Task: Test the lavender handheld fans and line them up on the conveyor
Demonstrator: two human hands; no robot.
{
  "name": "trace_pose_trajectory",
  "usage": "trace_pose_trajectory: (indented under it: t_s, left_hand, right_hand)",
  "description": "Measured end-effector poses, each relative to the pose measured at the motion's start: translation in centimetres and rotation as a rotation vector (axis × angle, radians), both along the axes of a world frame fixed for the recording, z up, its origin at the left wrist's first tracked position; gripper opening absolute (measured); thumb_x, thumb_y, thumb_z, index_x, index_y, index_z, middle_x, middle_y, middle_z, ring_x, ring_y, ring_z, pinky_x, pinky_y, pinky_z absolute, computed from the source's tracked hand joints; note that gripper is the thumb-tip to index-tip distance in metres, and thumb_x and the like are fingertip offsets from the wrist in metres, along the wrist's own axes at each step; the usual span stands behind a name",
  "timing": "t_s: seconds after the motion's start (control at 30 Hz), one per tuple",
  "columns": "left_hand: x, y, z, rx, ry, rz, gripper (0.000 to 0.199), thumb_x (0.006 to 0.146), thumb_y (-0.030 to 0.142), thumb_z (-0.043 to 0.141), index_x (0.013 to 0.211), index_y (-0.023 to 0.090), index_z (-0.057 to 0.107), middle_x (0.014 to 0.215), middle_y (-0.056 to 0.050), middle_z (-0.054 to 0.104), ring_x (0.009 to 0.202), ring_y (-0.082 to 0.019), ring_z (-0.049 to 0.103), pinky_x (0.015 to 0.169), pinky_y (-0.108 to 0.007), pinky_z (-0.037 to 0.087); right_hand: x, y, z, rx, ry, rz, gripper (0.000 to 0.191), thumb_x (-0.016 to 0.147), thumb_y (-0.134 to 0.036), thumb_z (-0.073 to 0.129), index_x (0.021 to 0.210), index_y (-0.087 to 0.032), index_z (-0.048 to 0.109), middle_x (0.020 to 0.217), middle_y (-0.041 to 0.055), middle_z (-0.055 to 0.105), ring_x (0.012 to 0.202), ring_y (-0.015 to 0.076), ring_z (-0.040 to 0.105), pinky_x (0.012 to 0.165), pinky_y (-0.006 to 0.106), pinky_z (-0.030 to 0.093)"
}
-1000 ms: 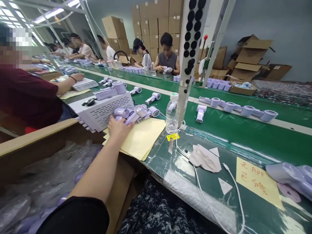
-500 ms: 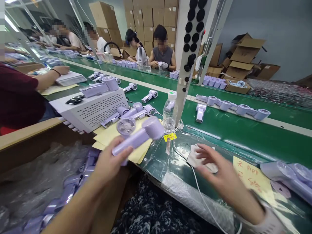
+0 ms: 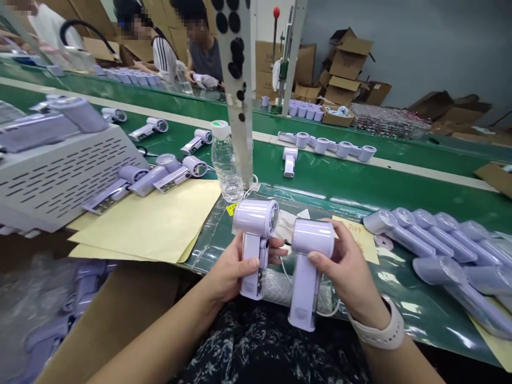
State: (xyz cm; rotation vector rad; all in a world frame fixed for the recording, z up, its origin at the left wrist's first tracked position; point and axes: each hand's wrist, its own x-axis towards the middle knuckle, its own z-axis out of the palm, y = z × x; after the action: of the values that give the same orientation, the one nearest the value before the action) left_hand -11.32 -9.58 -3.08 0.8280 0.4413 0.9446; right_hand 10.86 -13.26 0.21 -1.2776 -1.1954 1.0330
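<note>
My left hand (image 3: pixel 230 269) is closed around the handle of a lilac handheld fan (image 3: pixel 256 217), its round head up and turned to the right. Beside it, my right hand (image 3: pixel 350 261) grips a second lilac handheld fan (image 3: pixel 313 237) near the head, thumb on the front and handle pointing down. The two fans are upright, side by side above my lap and the table's near edge. Behind them, partly covered, lie a white cloth-like piece (image 3: pixel 286 226) and a yellow note (image 3: pixel 356 234) with red handwriting.
A water bottle (image 3: pixel 226 165) stands by a perforated metal post (image 3: pixel 240 106). Left are yellow paper sheets (image 3: pixel 152 224) and a slotted metal box (image 3: pixel 76 178) with fans around it. Several fans (image 3: pixel 444 272) lie at right. A green conveyor (image 3: pixel 332 176) carries more; co-workers sit beyond it.
The view has swung right. One or two fans were in my left hand and my right was empty; now each hand holds one fan, both brought together in front of me.
</note>
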Motion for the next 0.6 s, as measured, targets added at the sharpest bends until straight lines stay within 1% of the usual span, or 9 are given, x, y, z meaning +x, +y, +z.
trace_pose_trajectory:
  t_s: [0.07, 0.13, 0.23, 0.3, 0.33, 0.43, 0.47, 0.5, 0.6]
  left_hand:
    - [1.1, -0.4, -0.6, -0.042, -0.043, -0.088, 0.058, 0.077, 0.064, 0.080, 0.117, 0.024, 0.067, 0.121, -0.011, 0.077, 0.109, -0.030, 0.074, 0.095, -0.043, 0.060]
    - [1.8, -1.0, -1.3, -0.080, -0.099, -0.184, 0.073, 0.073, 0.081, 0.069, 0.117, 0.023, 0.071, 0.118, -0.013, 0.078, 0.114, -0.035, 0.073, 0.098, -0.049, 0.059]
    - [2.1, -1.8, -2.1, -0.118, -0.121, -0.228, 0.080, 0.068, 0.087, 0.066, 0.112, 0.022, 0.075, 0.107, -0.013, 0.080, 0.114, -0.036, 0.073, 0.103, -0.050, 0.056]
    - [1.8, -2.0, -2.2, -0.129, -0.106, -0.157, 0.078, 0.066, 0.085, 0.069, 0.112, 0.022, 0.075, 0.106, -0.011, 0.080, 0.114, -0.034, 0.072, 0.105, -0.047, 0.056]
    - [1.6, -1.9, -2.2, -0.139, -0.100, -0.103, 0.076, 0.066, 0.083, 0.072, 0.111, 0.022, 0.075, 0.108, -0.010, 0.080, 0.114, -0.033, 0.072, 0.106, -0.045, 0.055]
    - [1.0, -1.2, -1.8, -0.180, -0.128, 0.040, 0.067, 0.065, 0.080, 0.075, 0.094, 0.019, 0.077, 0.106, -0.008, 0.080, 0.108, -0.029, 0.074, 0.103, -0.041, 0.057]
    - [0.9, -0.9, -1.5, -0.193, -0.138, 0.071, 0.066, 0.065, 0.080, 0.075, 0.089, 0.018, 0.076, 0.103, -0.008, 0.080, 0.106, -0.029, 0.074, 0.102, -0.041, 0.058]
    - [0.9, -0.5, -1.2, -0.201, -0.144, 0.096, 0.066, 0.065, 0.080, 0.075, 0.085, 0.018, 0.076, 0.100, -0.007, 0.080, 0.105, -0.030, 0.075, 0.101, -0.042, 0.058]
    - [1.1, 0.7, 0.0, -0.183, -0.152, 0.159, 0.066, 0.066, 0.081, 0.074, 0.083, 0.017, 0.075, 0.097, -0.009, 0.080, 0.108, -0.034, 0.074, 0.098, -0.045, 0.059]
  right_hand:
    - [-1.1, -0.2, 0.1, -0.045, -0.036, -0.016, 0.067, 0.076, -0.059, 0.084, 0.125, -0.026, 0.052, 0.095, 0.0073, 0.076, 0.078, 0.0269, 0.074, 0.058, 0.035, 0.059]
    - [-1.9, -0.2, 0.4, -0.058, -0.136, -0.055, 0.068, 0.078, -0.064, 0.081, 0.126, -0.024, 0.053, 0.096, 0.0091, 0.076, 0.079, 0.0282, 0.074, 0.059, 0.036, 0.058]
    - [-1.1, 0.7, 0.4, -0.071, -0.407, -0.015, 0.070, 0.084, -0.067, 0.072, 0.134, -0.022, 0.053, 0.089, 0.0064, 0.075, 0.074, 0.0261, 0.071, 0.061, 0.035, 0.054]
    - [0.4, 1.9, -0.2, -0.128, -0.633, -0.021, 0.057, 0.096, -0.062, 0.059, 0.134, -0.020, 0.054, 0.078, 0.0037, 0.071, 0.070, 0.0247, 0.068, 0.061, 0.034, 0.051]
    - [1.2, 2.6, -0.7, -0.162, -0.733, -0.057, 0.047, 0.101, -0.055, 0.054, 0.129, -0.018, 0.056, 0.077, 0.0050, 0.069, 0.072, 0.0258, 0.068, 0.062, 0.035, 0.050]
    - [2.8, 4.2, -2.4, -0.212, -0.882, -0.147, 0.009, 0.098, -0.025, 0.057, 0.096, -0.017, 0.059, 0.093, 0.0162, 0.069, 0.096, 0.0328, 0.066, 0.074, 0.038, 0.048]
    - [2.8, 4.3, -2.8, -0.206, -0.883, -0.133, 0.006, 0.094, -0.017, 0.058, 0.088, -0.018, 0.056, 0.097, 0.0181, 0.068, 0.100, 0.0337, 0.064, 0.077, 0.039, 0.047]
    - [2.6, 4.1, -3.0, -0.202, -0.879, -0.105, 0.012, 0.091, -0.012, 0.058, 0.083, -0.020, 0.052, 0.097, 0.0173, 0.068, 0.099, 0.0324, 0.064, 0.077, 0.038, 0.046]
    - [1.2, 1.7, -2.5, -0.210, -0.767, 0.036, 0.011, 0.097, -0.019, 0.051, 0.086, -0.023, 0.049, 0.075, 0.0055, 0.065, 0.073, 0.0233, 0.064, 0.066, 0.033, 0.047]
